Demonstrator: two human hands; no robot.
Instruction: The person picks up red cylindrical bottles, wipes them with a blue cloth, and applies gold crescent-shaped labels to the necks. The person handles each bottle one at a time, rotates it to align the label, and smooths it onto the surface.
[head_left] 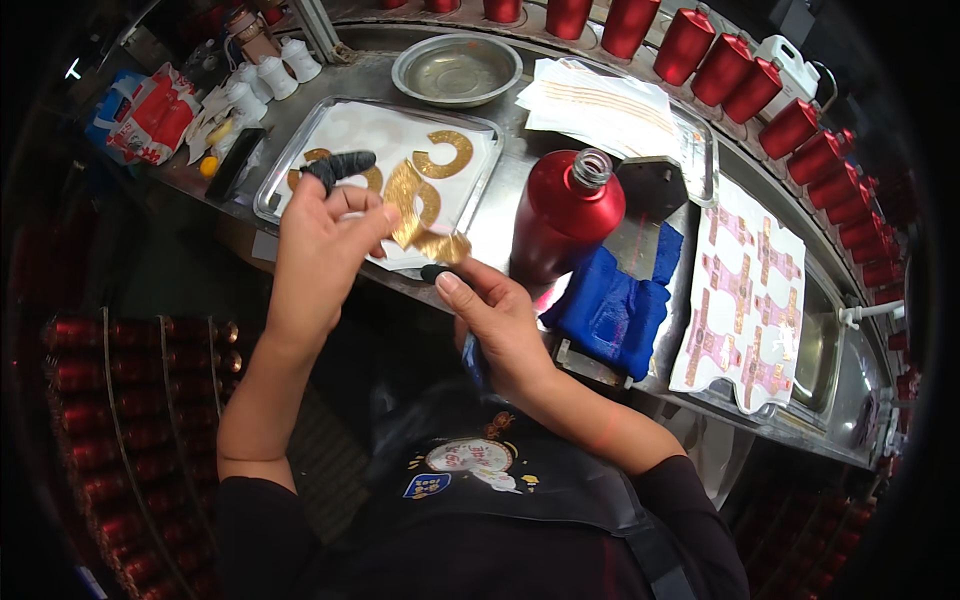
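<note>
Between my two hands a curved gold foil label (408, 205) hangs in the air above the near edge of a metal tray (497, 160). My left hand (325, 235) pinches its left side between thumb and fingers; a black finger cot covers the raised index finger. The lower right end of the foil sits in the fingertips of my right hand (500, 320), which also has a black-tipped finger. More gold C-shaped labels, such as this gold ring label (445, 154), lie on white paper in the tray. A red bottle (562, 220) with an open threaded neck stands right of the hands.
Blue cloth (612, 310) drapes over a metal stand beside the bottle. Behind are a metal basin (455, 72) and white sheets (600, 105). Patterned decals on a white pad (745, 300) lie right. Red bottles (722, 68) line the curved far ledge; a red bottle rack (140, 430) stands lower left.
</note>
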